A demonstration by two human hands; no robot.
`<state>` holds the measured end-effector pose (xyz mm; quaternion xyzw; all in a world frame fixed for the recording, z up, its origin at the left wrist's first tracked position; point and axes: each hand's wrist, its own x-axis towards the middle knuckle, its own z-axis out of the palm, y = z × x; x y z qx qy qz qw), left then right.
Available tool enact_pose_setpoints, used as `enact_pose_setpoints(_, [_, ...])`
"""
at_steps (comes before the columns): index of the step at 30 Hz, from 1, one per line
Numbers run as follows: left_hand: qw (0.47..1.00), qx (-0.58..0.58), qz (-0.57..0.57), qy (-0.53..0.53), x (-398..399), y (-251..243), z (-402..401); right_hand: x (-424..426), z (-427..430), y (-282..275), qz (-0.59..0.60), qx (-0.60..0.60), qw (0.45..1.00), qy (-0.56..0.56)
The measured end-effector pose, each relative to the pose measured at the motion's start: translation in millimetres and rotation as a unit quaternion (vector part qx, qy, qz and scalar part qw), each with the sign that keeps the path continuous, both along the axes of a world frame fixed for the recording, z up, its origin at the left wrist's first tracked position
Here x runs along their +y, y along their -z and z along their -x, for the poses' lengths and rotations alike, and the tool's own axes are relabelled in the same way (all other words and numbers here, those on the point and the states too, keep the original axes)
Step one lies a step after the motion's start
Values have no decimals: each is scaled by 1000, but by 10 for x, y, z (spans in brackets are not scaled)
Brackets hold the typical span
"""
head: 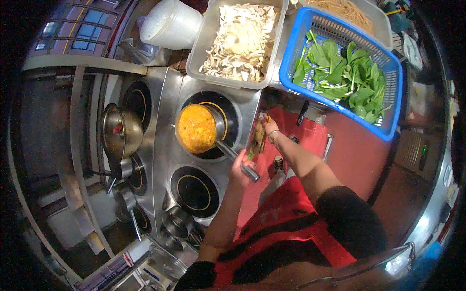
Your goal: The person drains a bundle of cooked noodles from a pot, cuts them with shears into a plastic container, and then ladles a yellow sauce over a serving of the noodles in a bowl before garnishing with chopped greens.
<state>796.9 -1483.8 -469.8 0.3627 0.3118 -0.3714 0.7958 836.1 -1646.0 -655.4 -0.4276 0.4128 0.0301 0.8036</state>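
My left hand (241,166) grips the dark handle (236,160) of a metal saucepan (220,123). Orange-yellow food (197,128), possibly soup or noodles, fills the pan nearly to its rim. The pan rests partly over a round black cooktop plate (231,109), set off towards the plate's far side. Lower and to the right of the pan, my right hand (269,125) reaches to the front panel (257,140) of the stainless steel stove. Its fingers are bent near a small part there, perhaps a knob; what they touch is too small to make out.
A plastic tub of sliced mushrooms (242,43) and a blue basket (287,78) of leafy greens (342,72) stand at the top, with a tub of brown noodles (346,12) behind. A metal bowl (133,132) and small pots (177,220) sit on the stove near another cooktop plate (195,194).
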Motion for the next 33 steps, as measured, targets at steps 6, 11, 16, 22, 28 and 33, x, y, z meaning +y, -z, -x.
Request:
enact_pose_setpoints(6, [998,0,-53,19,-220,-126,-55,30,-100,482,-40,-19,997,59])
enact_pose_setpoints(11, [1000,-2,5,22,-181,-61,-54,4,-136,343,65,3,998,19])
enact_pose_setpoints(16, [999,-3,15,29,-59,-42,-55,-4,-171,-63,109,53,992,-25])
enact_pose_setpoints(22, [998,-21,52,10,-216,-312,15,-478,513,-63,236,-58,970,-14])
enact_pose_setpoints(28, [997,-57,-4,51,20,36,21,-695,2438,-1047,545,-87,827,-107])
enact_pose_setpoints(33, [948,-193,-145,207,504,78,174,-546,4235,-1306,522,101,837,-125])
